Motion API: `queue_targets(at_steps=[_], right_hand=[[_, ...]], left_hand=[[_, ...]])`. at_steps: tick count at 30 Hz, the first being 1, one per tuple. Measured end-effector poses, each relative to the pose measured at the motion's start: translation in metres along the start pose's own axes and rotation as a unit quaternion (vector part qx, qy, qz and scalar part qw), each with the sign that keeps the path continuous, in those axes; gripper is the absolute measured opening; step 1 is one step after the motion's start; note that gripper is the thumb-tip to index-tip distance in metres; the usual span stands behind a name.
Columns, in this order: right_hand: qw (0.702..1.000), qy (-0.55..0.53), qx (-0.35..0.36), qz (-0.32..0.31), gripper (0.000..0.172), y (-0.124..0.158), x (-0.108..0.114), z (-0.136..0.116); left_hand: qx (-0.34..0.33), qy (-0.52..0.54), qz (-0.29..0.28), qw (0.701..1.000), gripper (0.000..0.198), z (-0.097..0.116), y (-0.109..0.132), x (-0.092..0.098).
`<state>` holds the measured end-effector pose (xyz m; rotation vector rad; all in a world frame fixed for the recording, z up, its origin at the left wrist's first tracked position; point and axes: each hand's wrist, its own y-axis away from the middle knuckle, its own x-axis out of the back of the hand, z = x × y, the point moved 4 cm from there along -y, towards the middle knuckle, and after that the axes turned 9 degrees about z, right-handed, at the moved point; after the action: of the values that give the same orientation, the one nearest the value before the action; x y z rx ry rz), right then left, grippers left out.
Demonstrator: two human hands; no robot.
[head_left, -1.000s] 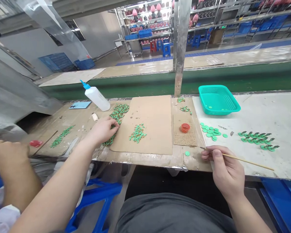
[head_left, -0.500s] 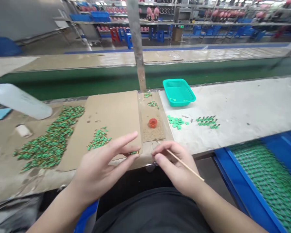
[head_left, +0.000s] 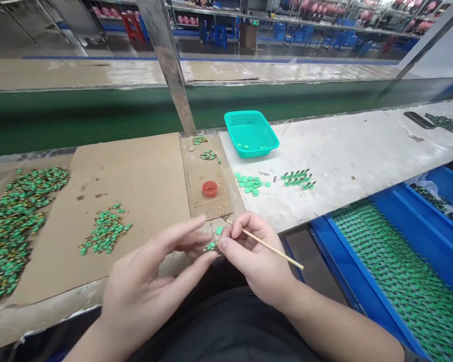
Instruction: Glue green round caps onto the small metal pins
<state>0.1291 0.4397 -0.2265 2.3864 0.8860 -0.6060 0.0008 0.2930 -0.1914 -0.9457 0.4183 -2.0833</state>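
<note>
My left hand [head_left: 154, 276] pinches a small green part [head_left: 210, 246] between thumb and fingertips, its other fingers stretched out. My right hand [head_left: 254, 254] touches that part with its fingertips and holds a thin wooden stick [head_left: 272, 247] that points back to the right. Both hands meet at the near edge of the bench, just in front of a red cap [head_left: 210, 188] on a small cardboard piece. A green disc [head_left: 219, 230] lies by my right fingers.
A big cardboard sheet [head_left: 136, 186] carries a small heap of green parts [head_left: 105, 234]; a larger heap [head_left: 15, 216] lies left. Loose green discs [head_left: 251, 183], a row of assembled parts [head_left: 298, 178] and a teal basket [head_left: 251, 133] sit right. Blue bins [head_left: 396, 266] hold several green parts.
My left hand left the big heap at the left and came to the bench edge with a green part. My right hand closed in on it. The view swung right.
</note>
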Motion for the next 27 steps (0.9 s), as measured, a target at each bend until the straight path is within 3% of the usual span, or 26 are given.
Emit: queue_targets(at_steps=[3,8,10,11,12,14,15,17,19,22,27], right_hand=[[0.999,-0.019,-0.034,0.003,0.053,0.003,0.006,0.000],[0.998,-0.015,-0.055,0.002,0.050,0.013,0.018,0.010],[0.997,0.072,0.000,-0.011,0.034,0.011,0.028,0.007],[0.987,0.146,0.061,-0.024,0.022,0.007,0.034,0.002],[0.963,0.229,0.137,-0.041,0.019,0.002,0.039,-0.006],[0.866,0.379,0.319,-0.071,0.046,-0.007,0.049,-0.023],[0.820,0.424,0.375,-0.083,0.056,-0.012,0.054,-0.029],[0.763,0.471,0.432,-0.099,0.071,-0.023,0.061,-0.037],[0.734,0.495,0.451,-0.115,0.080,-0.030,0.062,-0.041],[0.710,0.519,0.456,-0.137,0.088,-0.035,0.057,-0.044],[0.689,0.543,0.457,-0.147,0.077,-0.038,0.052,-0.049]], left_hand=[[0.071,0.079,0.029,0.994,0.005,-0.001,0.011,-0.010],[0.188,0.220,0.052,0.956,0.020,0.003,0.027,-0.031],[0.212,0.213,0.069,0.951,0.023,-0.002,0.026,-0.032],[0.213,0.187,0.079,0.956,0.022,-0.007,0.023,-0.029],[0.204,0.150,0.085,0.964,0.018,-0.013,0.018,-0.026],[0.168,0.071,0.070,0.981,0.011,-0.026,0.006,-0.020],[0.147,0.042,0.046,0.987,0.010,-0.034,-0.001,-0.020],[0.116,0.018,-0.016,0.993,0.011,-0.046,-0.010,-0.024],[0.105,0.012,-0.054,0.993,0.013,-0.055,-0.014,-0.031],[0.109,0.003,-0.069,0.992,0.016,-0.060,-0.012,-0.039],[0.113,0.011,-0.076,0.991,0.011,-0.061,-0.006,-0.041]])
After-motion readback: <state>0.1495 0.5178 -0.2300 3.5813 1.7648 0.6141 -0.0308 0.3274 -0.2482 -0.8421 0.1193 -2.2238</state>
